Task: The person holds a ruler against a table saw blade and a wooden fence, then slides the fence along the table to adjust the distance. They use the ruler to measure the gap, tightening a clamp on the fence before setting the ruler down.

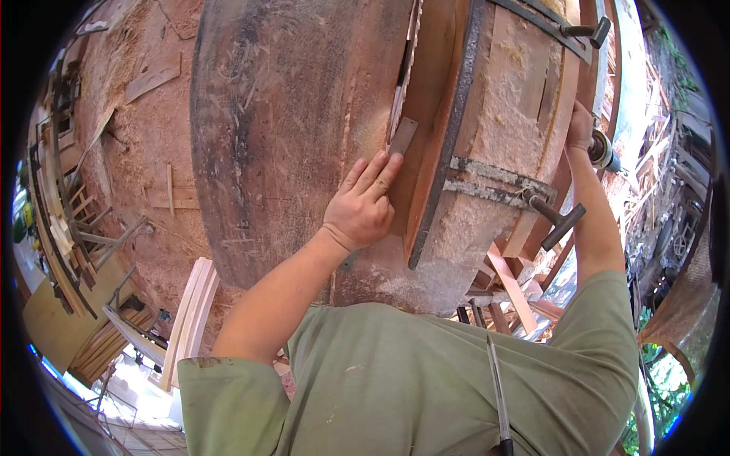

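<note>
My left hand (361, 201) lies on a worn wooden worktop (296, 129), its fingers stretched out. The fingertips are right at the lower end of a short flat wood strip (403, 137), beside a long narrow piece with a ragged edge (408, 64). My right hand (579, 128) reaches past the far right edge of a sawdust-covered board (506, 114), its fingers mostly hidden. Close beside its wrist is a round metal-bodied power tool (603, 150) with a bluish end. I cannot tell whether the right hand holds anything.
Two bar clamps with T-handles, one lower (559, 220) and one upper (589, 32), grip the boards on the right. A dark-edged curved plank (449, 129) runs between my hands. Curved wood strips (190, 319) stand at lower left. Sawdust and offcuts (156, 80) cover the ground.
</note>
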`<control>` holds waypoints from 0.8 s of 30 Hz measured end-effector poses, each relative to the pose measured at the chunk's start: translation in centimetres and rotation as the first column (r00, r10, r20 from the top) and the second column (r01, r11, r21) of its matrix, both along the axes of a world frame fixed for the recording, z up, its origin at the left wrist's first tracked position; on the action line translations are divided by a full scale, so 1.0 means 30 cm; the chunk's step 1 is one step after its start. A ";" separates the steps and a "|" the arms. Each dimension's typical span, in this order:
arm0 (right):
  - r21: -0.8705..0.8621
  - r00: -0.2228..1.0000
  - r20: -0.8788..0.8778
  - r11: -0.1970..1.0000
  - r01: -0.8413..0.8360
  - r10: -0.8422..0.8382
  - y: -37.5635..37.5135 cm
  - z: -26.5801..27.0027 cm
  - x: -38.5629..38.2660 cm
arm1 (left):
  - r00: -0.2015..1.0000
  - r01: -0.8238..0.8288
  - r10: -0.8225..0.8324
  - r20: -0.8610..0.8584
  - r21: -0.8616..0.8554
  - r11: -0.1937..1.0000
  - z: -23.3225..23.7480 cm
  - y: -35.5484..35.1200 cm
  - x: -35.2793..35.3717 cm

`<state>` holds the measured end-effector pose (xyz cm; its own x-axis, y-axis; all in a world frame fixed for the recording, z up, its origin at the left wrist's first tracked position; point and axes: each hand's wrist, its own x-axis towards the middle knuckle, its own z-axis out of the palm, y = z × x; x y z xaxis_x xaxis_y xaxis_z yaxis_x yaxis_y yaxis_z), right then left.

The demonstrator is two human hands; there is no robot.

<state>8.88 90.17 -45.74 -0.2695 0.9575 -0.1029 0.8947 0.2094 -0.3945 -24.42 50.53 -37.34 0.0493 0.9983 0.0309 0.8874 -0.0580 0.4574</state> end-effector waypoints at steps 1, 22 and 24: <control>0.003 1.000 -0.010 1.000 -0.002 0.002 0.002 -0.006 0.005 | 1.000 -0.001 0.001 -0.003 0.002 1.000 -0.001 0.001 0.000; -0.113 0.980 0.098 0.980 -0.161 0.172 0.080 0.014 0.002 | 1.000 -0.004 0.004 0.000 -0.021 1.000 0.003 0.002 0.002; -0.110 0.978 0.114 0.981 -0.160 0.172 0.086 0.008 0.004 | 1.000 -0.006 0.006 0.000 -0.013 1.000 0.000 0.001 0.003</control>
<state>9.00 92.76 -45.49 -0.4035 0.8836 -0.2377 0.8934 0.3244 -0.3107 -24.32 50.56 -37.35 0.0438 0.9989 0.0175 0.8876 -0.0470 0.4583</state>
